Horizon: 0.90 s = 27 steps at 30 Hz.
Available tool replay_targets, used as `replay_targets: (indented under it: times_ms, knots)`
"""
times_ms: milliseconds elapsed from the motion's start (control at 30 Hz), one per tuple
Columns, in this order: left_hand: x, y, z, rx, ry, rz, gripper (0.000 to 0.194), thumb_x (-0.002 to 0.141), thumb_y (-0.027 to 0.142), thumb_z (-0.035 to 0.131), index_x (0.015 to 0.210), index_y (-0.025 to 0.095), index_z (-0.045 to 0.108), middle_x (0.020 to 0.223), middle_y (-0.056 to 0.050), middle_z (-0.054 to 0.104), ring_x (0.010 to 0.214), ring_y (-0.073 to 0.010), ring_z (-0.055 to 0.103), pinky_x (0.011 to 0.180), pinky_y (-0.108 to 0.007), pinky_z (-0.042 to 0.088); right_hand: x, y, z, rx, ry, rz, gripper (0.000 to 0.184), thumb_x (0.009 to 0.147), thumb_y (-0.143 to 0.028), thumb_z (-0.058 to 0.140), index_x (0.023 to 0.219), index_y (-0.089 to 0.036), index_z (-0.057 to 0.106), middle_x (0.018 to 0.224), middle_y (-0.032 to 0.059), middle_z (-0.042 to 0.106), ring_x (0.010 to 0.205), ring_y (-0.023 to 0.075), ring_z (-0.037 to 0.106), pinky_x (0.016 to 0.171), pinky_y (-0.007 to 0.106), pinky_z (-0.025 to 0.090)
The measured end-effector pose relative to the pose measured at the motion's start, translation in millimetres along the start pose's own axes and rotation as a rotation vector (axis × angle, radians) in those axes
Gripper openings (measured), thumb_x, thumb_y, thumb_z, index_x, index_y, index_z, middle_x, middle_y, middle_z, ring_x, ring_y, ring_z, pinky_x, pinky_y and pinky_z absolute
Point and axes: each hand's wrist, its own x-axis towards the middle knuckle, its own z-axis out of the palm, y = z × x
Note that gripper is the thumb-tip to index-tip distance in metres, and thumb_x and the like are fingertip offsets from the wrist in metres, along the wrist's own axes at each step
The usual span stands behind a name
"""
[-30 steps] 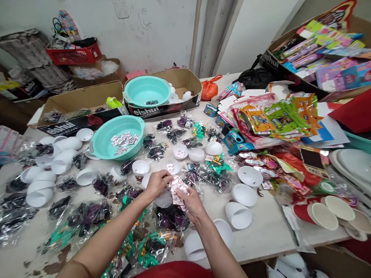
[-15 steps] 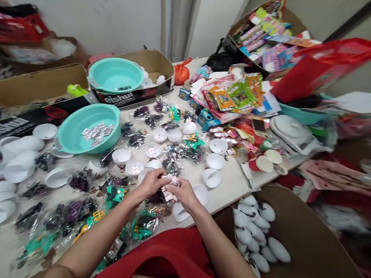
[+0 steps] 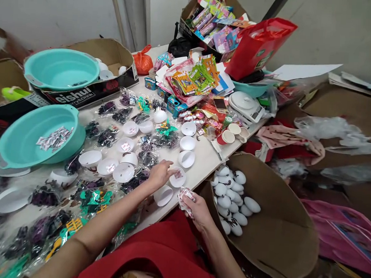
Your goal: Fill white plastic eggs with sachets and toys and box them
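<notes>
My left hand point(image 3: 160, 173) reaches over the table's near edge, fingertips pinched above a white half-shell point(image 3: 177, 179) that has a small pink-and-white packet in it. My right hand point(image 3: 196, 208) hangs just off the table edge, closed round a bunch of the same small packets point(image 3: 184, 194). Another white half-shell point(image 3: 164, 195) lies between the two hands. Several more white half-shells point(image 3: 123, 172), some with a packet inside, lie on the table point(image 3: 203, 158) among clear bags of dark and green plastic toys point(image 3: 92, 198).
A teal basin point(image 3: 26, 141) with loose packets sits at the left, a second teal basin point(image 3: 61, 68) rests in a cardboard box behind it. A brown carton point(image 3: 281, 214) of closed white eggs point(image 3: 234, 197) stands at the right. Colourful card packs point(image 3: 195, 77) and a red bag point(image 3: 255, 47) crowd the far side.
The camera has swung right, bringing the carton of eggs into view. My hands have parted: the left moved out to a half-shell, the right drew back off the table edge with the packets.
</notes>
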Motion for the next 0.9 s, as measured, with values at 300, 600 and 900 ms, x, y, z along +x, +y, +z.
replay_targets:
  times_ms: [300,600,900]
  knots:
    - [-43.0,-0.3,29.8,0.004,-0.071,0.055,0.021,0.085,0.029,0.051,0.076,0.019,0.067,0.076,-0.002,0.067,0.072,-0.0166,0.059,0.069,-0.024,0.041,-2.3,1.5,7.4,0.06,-0.103,0.028,0.04,0.056,-0.042,0.083,0.076,-0.011,0.069,0.049,-0.0019,0.056,0.039,0.0077,0.046,0.032,0.017,0.032]
    - [-46.2,-20.3,22.1,-0.041,-0.035,-0.093,0.026,0.084,0.037,0.05,0.074,0.017,0.063,0.071,-0.001,0.066,0.066,-0.0151,0.058,0.064,-0.024,0.042,7.6,13.7,2.0,0.095,-0.025,0.064,0.047,0.055,-0.045,0.084,0.085,-0.012,0.072,0.055,0.0015,0.064,0.043,0.0096,0.053,0.032,0.017,0.029]
    - [-74.0,-30.2,26.9,0.271,-0.001,0.009,0.019,0.087,0.032,0.057,0.081,0.02,0.07,0.114,-0.009,0.063,0.109,-0.0263,0.052,0.092,-0.038,0.044,8.4,24.3,-12.8,0.064,0.083,0.033,0.041,0.053,-0.046,0.083,0.072,-0.013,0.07,0.05,0.0007,0.061,0.039,0.0085,0.048,0.031,0.017,0.025]
